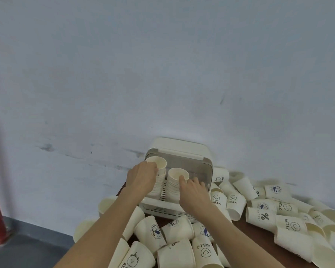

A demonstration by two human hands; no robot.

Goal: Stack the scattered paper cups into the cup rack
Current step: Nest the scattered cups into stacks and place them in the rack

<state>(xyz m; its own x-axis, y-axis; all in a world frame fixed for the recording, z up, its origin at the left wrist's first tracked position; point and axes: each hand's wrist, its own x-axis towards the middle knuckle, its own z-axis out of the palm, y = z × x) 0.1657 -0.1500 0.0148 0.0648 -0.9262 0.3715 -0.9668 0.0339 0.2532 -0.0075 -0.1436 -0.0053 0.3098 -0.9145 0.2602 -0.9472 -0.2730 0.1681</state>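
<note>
A pale scuffed wall rises behind a dark bench. The cup rack sits at 12 o'clock, holding two upright stacks, mouths up. The left hand grips the left stack; the right hand pinches the right stack. Loose cups lie tipped from 3 to 6 o'clock.

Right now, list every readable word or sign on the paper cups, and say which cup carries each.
"HELLO" with a smiley: upright cream paper cup right of the white plastic cup rack, its neighbour, one at right, one at front.
"%" and "NICE DAY": lying cup.
Round blue badge text on the front cup: too blurred to read.
</note>
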